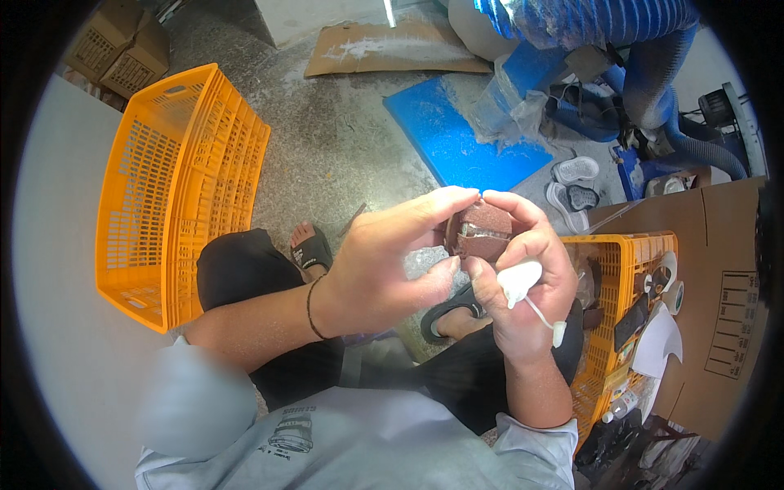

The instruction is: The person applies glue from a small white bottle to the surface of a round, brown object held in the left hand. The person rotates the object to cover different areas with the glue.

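Observation:
A brown, rough-surfaced rounded piece [483,227] with a pale, shiny strip across it is held up before me; its exact kind does not show. My left hand [392,253] curls around its left side, fingertips at its top edge. My right hand [535,278] grips it from the right, thumb pressed to its lower edge. A small white piece with a thin stem and knob [520,280] rests against the right hand's fingers. Behind the left thumb shows a clear, lumpy thing [426,261], partly covered; whether it is held cannot be told.
Stacked orange crates [184,196] stand at the left. Another orange crate [596,367] at the right bears loose items beside a large cardboard box [710,302]. Ahead lie a blue board [457,143], flattened cardboard [392,49] and white shoes [569,196]; blue ducting [604,24] fills the upper right.

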The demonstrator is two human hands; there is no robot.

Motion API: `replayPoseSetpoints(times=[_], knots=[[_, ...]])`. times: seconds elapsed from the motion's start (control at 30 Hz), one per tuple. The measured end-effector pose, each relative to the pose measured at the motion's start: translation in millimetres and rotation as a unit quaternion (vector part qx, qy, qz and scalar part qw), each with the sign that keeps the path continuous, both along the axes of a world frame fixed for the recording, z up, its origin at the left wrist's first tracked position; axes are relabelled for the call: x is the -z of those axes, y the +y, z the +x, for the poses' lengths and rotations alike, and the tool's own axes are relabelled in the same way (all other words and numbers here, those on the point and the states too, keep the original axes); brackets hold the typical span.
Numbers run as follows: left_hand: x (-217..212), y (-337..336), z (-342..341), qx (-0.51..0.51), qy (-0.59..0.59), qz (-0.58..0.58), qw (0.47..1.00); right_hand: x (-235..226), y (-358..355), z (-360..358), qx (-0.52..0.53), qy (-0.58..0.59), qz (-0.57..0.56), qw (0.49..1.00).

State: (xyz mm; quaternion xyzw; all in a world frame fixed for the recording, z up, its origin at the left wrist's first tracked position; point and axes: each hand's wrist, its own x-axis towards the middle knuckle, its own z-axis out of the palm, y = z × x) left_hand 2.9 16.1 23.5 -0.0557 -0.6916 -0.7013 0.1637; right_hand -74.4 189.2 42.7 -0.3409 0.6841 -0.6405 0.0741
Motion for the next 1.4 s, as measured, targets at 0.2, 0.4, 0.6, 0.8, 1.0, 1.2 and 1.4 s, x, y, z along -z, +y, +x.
replayPoseSetpoints(times=[0.2, 0.4, 0.6, 0.8, 1.0, 1.2, 1.4], knots=[[1.5, 0.4, 0.3, 0.007, 0.008, 0.013, 1.000, -0.8, -0.9, 0.9, 0.005, 0.007, 0.001, 1.000], [-0.4, -1.7, 1.2, 0.009, 0.019, -0.012, 1.000, -1.2, -1.8, 1.3, 0.007, 0.014, -0.003, 1.000], [-0.4, -1.5, 0.6, 0.008, 0.027, -0.015, 1.000, -0.8, -2.2, 2.1, 0.008, 0.014, -0.008, 1.000], [0.6, -0.3, -0.2, -0.010, 0.024, -0.022, 0.999, 0.4, -0.6, -0.6, 0.003, 0.014, 0.001, 1.000], [-1.4, -3.4, 0.5, -0.007, -0.016, -0.024, 1.000, 6.0, -4.2, -3.6, -0.005, -0.024, -0.021, 0.999], [0.6, -0.9, -0.2, -0.010, -0.035, 0.022, 0.999, 7.2, -6.4, -3.5, -0.001, -0.039, -0.014, 0.999], [2.0, -0.6, -2.6, -0.009, -0.030, 0.038, 0.999, 8.5, -9.4, -3.9, -0.004, -0.066, -0.027, 0.997]])
